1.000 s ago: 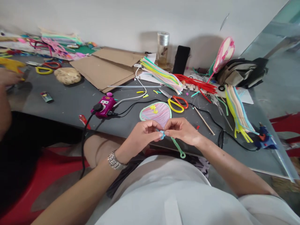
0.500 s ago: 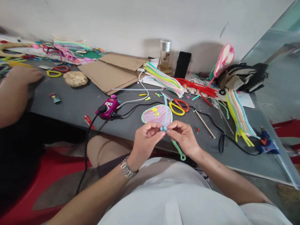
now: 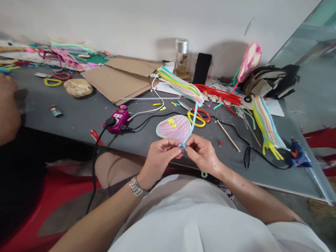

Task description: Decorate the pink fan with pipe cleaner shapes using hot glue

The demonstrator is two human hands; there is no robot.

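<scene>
Over the worktop point(image 3: 136, 138), the left hand point(image 3: 162, 157) and right hand point(image 3: 202, 154) come close together, both pinching a light-blue pipe cleaner point(image 3: 192, 122) at its twisted end. A pink striped oval panel point(image 3: 173, 128) sits against it just beyond the hands, with red-and-yellow-handled scissors point(image 3: 198, 118) farther past.

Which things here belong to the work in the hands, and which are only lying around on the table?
In the work: left hand, right hand, light blue pipe cleaner, oval pink-striped panel with green rim.

Lying around: red-and-yellow scissors, magenta power socket, blue glue gun, cardboard sheets.
</scene>
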